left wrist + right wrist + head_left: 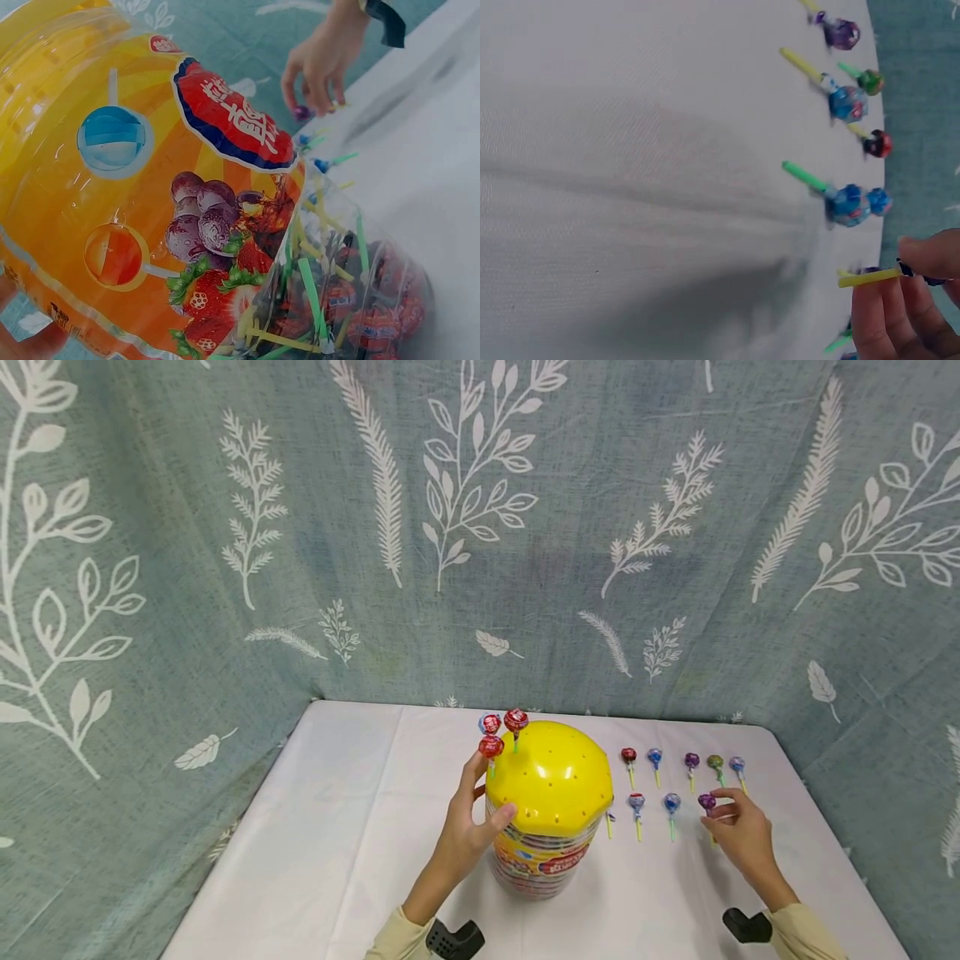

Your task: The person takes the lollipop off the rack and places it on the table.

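A clear candy jar with a yellow lid stands on the table, its lid dotted with small holes. Three lollipops stand upright at the lid's left edge. My left hand holds the jar from the left, thumb at the front of the lid, its other fingers partly hidden behind. To the right, my right hand pinches a purple-wrapped lollipop just below its head; its yellow stick shows in the right wrist view. Lollipops with loose sticks are visible through the jar's clear wall.
Several lollipops lie in two rows right of the jar, among them a blue one and a green one. A white cloth covers the table. Patterned grey-green fabric hangs behind and at both sides.
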Motion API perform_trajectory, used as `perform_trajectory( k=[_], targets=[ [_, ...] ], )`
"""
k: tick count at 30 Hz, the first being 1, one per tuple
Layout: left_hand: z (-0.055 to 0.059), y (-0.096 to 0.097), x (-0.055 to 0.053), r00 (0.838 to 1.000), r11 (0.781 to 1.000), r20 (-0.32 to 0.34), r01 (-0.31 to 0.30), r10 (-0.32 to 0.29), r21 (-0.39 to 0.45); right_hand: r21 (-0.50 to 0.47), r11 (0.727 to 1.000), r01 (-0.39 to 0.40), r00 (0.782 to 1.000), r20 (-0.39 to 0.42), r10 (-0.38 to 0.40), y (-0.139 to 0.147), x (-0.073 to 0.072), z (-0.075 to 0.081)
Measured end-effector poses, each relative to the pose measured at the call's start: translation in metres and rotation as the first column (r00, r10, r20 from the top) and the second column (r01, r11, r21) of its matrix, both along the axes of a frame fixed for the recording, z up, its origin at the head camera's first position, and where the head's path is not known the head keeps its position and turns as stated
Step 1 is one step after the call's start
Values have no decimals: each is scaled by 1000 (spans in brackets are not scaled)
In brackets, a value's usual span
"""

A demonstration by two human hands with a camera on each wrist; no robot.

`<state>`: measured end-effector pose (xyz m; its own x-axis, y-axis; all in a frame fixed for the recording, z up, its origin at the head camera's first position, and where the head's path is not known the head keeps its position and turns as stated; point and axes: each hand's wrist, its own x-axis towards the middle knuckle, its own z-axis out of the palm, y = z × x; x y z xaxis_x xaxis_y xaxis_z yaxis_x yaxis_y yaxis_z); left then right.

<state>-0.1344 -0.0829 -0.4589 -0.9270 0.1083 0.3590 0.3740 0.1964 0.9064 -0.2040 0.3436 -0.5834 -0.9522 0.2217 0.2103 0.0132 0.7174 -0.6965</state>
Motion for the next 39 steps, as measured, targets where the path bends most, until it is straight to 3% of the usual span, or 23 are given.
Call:
perform_trajectory(
  k=[4, 7, 15, 20, 28, 33, 35, 39],
  targets=[
    [-1, 0, 0, 1000, 1000, 7, -3, 3, -3, -53, 999, 3, 997, 73, 1, -19, 15, 34],
    [0, 0, 0, 1000, 1000, 8, -5, 5, -6, -39, 999, -2, 994, 112, 6, -26, 18, 46],
    [-2, -1, 0, 1000, 1000, 2, 0, 0, -14, -15, 1000, -2, 964, 266, 6, -27, 6, 36],
    [-2, -1, -1, 1000, 1000, -9, 1, -1, -18, 0, 1000, -8, 960, 281, 8, -25, 1, 29],
    [2, 0, -1, 1000, 1000, -7, -7, 7, -13, 89, 996, 29, 977, 207, -46, -32, -2, 45],
    [1, 0, 0, 1000, 1000, 4, -6, 6, -8, 127, 992, 13, 1000, 19, -15, -23, -12, 31],
    [1, 0, 0, 1000, 1000, 5, -4, 4, -5, 110, 994, -6, 1000, -18, 8, -29, -11, 43],
    [0, 0, 1, 1000, 1000, -2, 3, -3, 3, 14, 999, -32, 999, -33, 33, -56, 2, 93]
  ],
)
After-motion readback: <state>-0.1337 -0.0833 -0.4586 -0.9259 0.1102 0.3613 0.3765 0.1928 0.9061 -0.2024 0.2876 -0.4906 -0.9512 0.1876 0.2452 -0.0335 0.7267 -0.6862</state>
